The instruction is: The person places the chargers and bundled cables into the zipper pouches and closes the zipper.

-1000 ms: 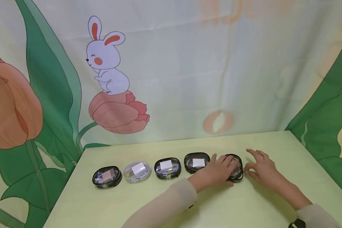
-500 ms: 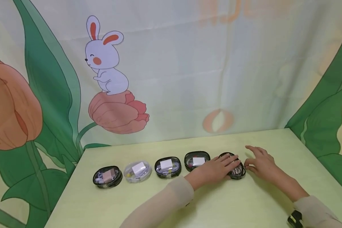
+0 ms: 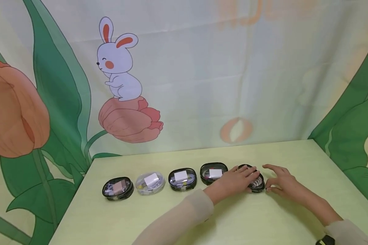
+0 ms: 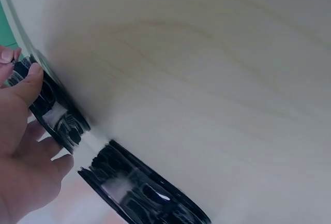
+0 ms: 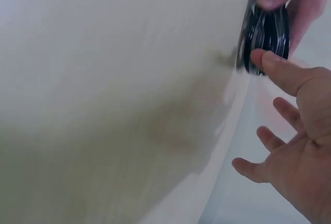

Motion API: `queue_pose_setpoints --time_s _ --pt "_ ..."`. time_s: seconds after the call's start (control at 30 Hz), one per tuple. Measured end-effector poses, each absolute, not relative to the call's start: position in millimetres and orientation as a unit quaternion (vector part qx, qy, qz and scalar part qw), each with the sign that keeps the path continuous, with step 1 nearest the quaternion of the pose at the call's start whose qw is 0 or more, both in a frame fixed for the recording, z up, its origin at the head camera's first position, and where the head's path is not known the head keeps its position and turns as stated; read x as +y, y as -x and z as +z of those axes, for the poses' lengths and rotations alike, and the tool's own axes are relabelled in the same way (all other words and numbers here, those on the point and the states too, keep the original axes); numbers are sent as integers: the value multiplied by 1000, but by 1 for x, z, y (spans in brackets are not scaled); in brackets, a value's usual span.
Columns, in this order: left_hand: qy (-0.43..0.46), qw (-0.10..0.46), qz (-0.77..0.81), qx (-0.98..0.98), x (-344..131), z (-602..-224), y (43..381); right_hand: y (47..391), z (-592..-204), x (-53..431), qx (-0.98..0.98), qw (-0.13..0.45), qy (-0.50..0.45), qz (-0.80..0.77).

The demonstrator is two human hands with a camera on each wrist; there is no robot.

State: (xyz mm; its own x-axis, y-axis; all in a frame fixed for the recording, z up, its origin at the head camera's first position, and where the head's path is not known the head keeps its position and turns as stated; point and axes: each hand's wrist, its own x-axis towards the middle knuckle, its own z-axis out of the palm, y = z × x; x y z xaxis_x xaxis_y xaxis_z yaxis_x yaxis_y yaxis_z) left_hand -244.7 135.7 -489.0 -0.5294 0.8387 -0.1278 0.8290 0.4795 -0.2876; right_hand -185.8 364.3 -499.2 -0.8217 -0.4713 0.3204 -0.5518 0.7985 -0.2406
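My left hand (image 3: pixel 237 180) lies over an oval clear pouch (image 3: pixel 257 183) with black edging, the rightmost of a row on the table. In the left wrist view, its thumb presses one side of that pouch (image 4: pixel 54 113) while the other fingers are around the far side. My right hand (image 3: pixel 283 183) is at the pouch's right end. The right wrist view has its thumb and index finger pinching at the pouch's end (image 5: pixel 266 32), the other fingers spread apart. What exactly lies between those two fingertips is hidden. Silvery coils show inside the pouch.
Left of the held pouch stand a black-edged pouch (image 3: pixel 214 173) by my left wrist, another (image 3: pixel 182 179), a white-edged one (image 3: pixel 150 183) and a black-edged one (image 3: pixel 118 188). They hold cables and plug blocks. A printed curtain (image 3: pixel 187 85) hangs behind the table (image 3: pixel 110 224).
The held pouch has turned on the table, its right end now slanting toward the near right. My left hand has shifted slightly and flattened over it. My right hand stays at its end.
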Motion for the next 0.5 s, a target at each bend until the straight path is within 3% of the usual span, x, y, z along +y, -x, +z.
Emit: queue_pose_setpoints --time_s 0.17,0.37,0.5 --pt "487 22 139 -862 141 -485 246 181 -495 361 -948 108 -255 155" --pt "485 -46 47 -872 136 -473 258 189 -487 361 -967 79 -216 112" --pt "491 -72 -17 -868 131 -472 268 197 -485 364 -970 88 -201 101"
